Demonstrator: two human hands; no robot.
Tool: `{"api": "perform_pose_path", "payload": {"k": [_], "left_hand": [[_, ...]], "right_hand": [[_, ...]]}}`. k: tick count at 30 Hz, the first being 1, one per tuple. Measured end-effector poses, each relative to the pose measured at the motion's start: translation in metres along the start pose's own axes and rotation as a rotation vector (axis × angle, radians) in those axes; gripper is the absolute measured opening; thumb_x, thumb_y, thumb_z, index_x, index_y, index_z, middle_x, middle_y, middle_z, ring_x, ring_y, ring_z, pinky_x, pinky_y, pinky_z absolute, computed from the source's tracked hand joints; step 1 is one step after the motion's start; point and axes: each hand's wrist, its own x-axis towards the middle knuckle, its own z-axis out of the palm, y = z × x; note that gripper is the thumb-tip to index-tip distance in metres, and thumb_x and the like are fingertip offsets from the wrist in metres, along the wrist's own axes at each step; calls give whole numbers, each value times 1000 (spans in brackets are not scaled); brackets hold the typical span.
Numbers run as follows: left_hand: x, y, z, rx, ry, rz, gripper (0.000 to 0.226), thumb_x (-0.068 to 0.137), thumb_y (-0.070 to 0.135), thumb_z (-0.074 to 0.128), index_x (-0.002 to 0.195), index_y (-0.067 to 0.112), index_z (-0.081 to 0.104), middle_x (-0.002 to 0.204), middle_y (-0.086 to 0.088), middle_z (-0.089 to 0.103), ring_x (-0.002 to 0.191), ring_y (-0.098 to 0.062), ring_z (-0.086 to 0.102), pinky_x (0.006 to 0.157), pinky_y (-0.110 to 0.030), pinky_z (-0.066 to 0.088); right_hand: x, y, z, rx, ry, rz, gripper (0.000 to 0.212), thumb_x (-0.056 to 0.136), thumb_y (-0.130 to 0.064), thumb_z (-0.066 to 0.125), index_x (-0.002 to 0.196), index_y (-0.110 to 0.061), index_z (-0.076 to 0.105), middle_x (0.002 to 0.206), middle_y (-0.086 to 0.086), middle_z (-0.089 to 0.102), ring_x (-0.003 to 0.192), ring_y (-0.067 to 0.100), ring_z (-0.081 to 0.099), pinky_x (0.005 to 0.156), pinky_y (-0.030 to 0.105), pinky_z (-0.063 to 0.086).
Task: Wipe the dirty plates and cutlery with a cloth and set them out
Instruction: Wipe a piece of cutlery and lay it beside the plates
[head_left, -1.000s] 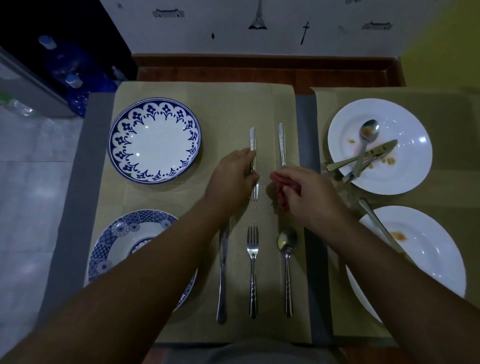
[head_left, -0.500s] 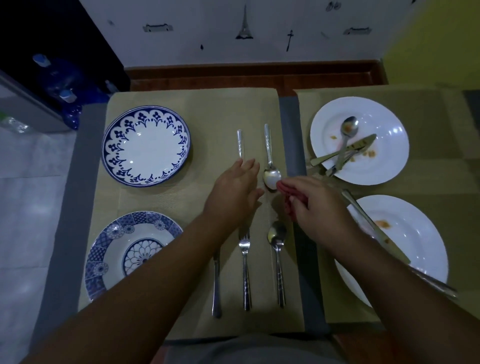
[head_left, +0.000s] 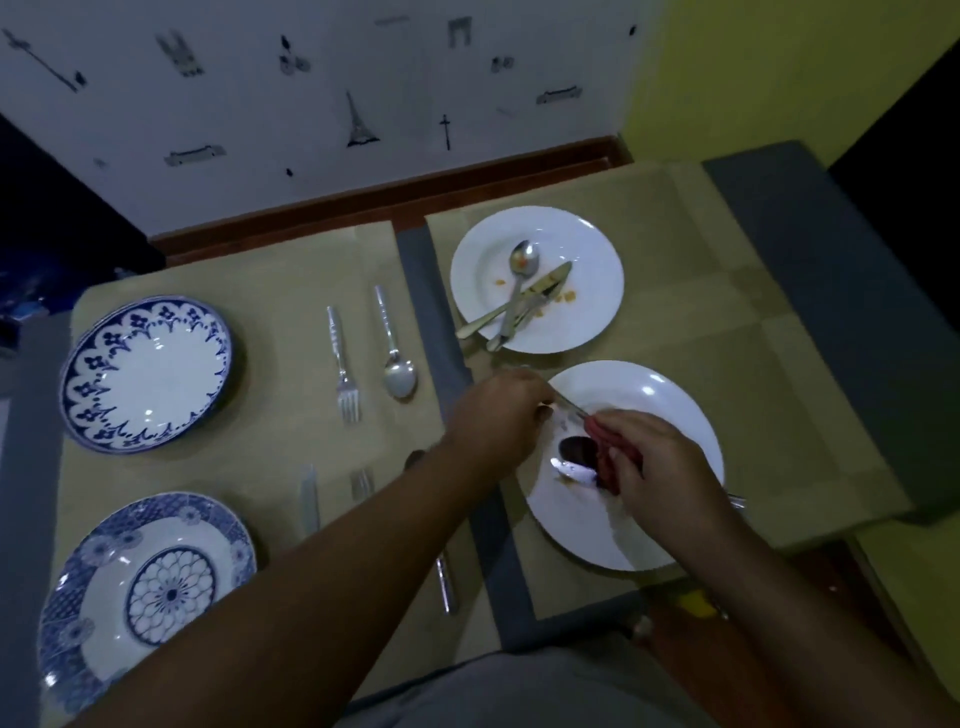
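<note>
I'm pinching a utensil (head_left: 571, 408) with my left hand (head_left: 493, 415), clutching the cloth (head_left: 605, 457) in my right hand (head_left: 660, 467) beside it; wiping looks next.

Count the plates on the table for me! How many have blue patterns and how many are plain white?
Blue-and-white patterned round plates: 2
Plain white round plates: 2
Total: 4

Left hand (head_left: 496, 415): we pinch a utensil (head_left: 569, 408) over the near white plate (head_left: 670, 400).
Right hand (head_left: 665, 467): we hold a red cloth (head_left: 605, 457) against it.
</note>
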Motion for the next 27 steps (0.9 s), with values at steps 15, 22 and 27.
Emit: {"api": "perform_pose_path", "payload": {"k": [15,22,27], "left_hand": [[58,26,-1,400,-306,13,16,93,25,70,106,18,76,109,-5,63,104,-22,56,90,-38,54],[23,17,-29,-60,-425,-307,7,100,14,59,100,20,62,95,1,65,83,-8,63,63,-15,44],[-18,29,-26,-386,-389,-459,28,103,11,52,129,14,64,101,0,69,84,-6,64,69,-14,49]], "right_hand": [[-19,60,-27,141,-11,64,35,92,-1,56,118,-19,68,111,-9,66,95,7,62,89,31,55],[-18,57,-30,184,116,70,39,90,-9,65,124,-27,66,116,-15,64,103,-6,57,88,3,42],[-19,35,-19,127,100,9,39,92,-14,62,129,-26,62,127,-11,62,117,2,53,104,26,46]]}}
